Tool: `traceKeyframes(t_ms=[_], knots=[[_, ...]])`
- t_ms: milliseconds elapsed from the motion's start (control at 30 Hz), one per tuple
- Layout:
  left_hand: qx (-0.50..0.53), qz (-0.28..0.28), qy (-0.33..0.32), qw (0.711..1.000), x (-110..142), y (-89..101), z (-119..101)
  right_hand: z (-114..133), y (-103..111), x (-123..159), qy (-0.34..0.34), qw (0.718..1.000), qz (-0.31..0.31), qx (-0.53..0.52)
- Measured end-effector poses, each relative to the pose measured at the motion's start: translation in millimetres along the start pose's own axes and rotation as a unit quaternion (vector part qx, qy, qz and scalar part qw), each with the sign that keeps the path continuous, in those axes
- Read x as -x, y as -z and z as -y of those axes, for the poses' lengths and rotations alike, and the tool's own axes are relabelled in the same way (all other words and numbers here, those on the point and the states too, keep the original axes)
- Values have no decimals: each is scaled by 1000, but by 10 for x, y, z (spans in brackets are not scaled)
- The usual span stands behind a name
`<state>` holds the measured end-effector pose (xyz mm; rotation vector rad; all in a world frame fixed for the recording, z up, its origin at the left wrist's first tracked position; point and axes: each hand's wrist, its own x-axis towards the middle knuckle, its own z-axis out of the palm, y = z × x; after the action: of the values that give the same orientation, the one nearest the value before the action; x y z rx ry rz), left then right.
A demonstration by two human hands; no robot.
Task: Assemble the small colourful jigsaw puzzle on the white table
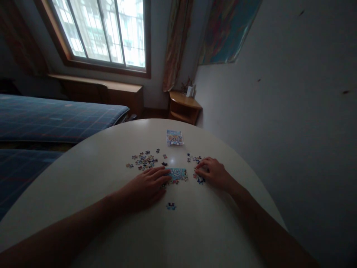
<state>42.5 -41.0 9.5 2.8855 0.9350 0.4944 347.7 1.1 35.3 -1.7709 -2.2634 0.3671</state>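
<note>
My left hand [152, 184] lies flat on the table, fingers stretched out over the left part of a partly joined jigsaw puzzle [178, 174]. The joined part is light blue with white swirls, and its lower edge is uneven. My right hand [213, 173] is to the right of it, thumb and forefinger brought together at a small puzzle piece among a cluster of loose pieces [200, 180]; the fingers partly hide that piece. Closer to me, a lone joined bit of puzzle [171, 206] rests below the puzzle.
Several loose puzzle pieces [145, 160] are scattered on the left of the round white table [125, 230]. A printed picture sheet [174, 137] lies toward the far edge. Beyond are a bed [55, 115], a corner cabinet [184, 102] and a wall on the right.
</note>
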Motion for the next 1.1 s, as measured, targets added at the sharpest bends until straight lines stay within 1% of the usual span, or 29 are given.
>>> traceKeyframes(t_ms=[167, 400, 567, 667, 733, 833, 900, 1000, 1100], knots=[[-7, 7, 0, 1000, -9, 10, -7, 37, -64, -1, 71, 997, -2, -27], [-7, 4, -1, 1000, -1, -13, 14, 144, -124, -3, 161, 987, -3, -8], [-9, 5, -4, 1000, -9, 1, -2, 136, -184, -21, 196, 980, -16, -21], [-7, 1, -2, 1000, -6, 0, -1, 127, -174, -15, 219, 975, -17, -21], [-5, -1, -4, 1000, -1, -7, 4, 136, -148, 2, 210, 977, -14, -20], [-7, -5, -8, 1000, 3, -23, 13, 145, -103, 39, 174, 985, -4, -17], [-10, -12, -9, 1000, 6, -31, 19, 121, -79, 59, 163, 986, 6, -13], [-11, -12, -10, 1000, 8, -33, 24, 17, -42, 66, 150, 989, 2, 1], [-12, -3, -8, 1000, 4, -27, 25, -96, -2, 50, 123, 992, -21, 25]])
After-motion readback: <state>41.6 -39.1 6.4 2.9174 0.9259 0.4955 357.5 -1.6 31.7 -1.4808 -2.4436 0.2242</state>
